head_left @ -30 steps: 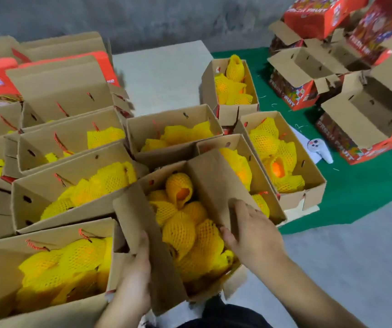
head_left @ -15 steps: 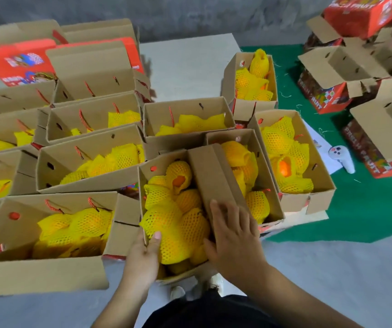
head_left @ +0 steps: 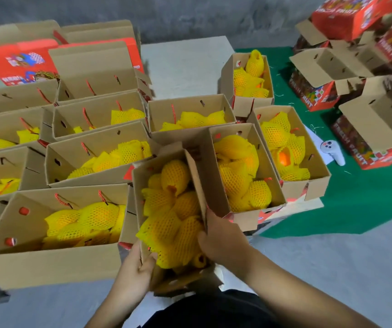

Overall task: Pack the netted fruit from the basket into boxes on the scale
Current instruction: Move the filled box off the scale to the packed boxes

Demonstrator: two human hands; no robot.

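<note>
Filled boxes (head_left: 55, 235) stand in close rows at left, flaps up, apparently set aside as packed. Centre: the left hand (head_left: 134, 263) grips the near-left corner wall of the current box (head_left: 143, 185), while the right hand (head_left: 223, 242) curls over its right wall at the near end, probably to steady or shift it; the netted fruit (head_left: 173, 218) fills this box. At right, empty red cartons (head_left: 320, 74) wait on green cloth (head_left: 356, 204); neither scale nor basket is visible.

This looks like a fruit packing place, such as a storeroom. Many open cardboard boxes (head_left: 90, 159) full of netted yellow fruit (head_left: 176, 223) sit on a bare grey floor (head_left: 332, 261). Red printed fruit boxes (head_left: 353, 13) pile up by a rough grey wall (head_left: 190, 17).
</note>
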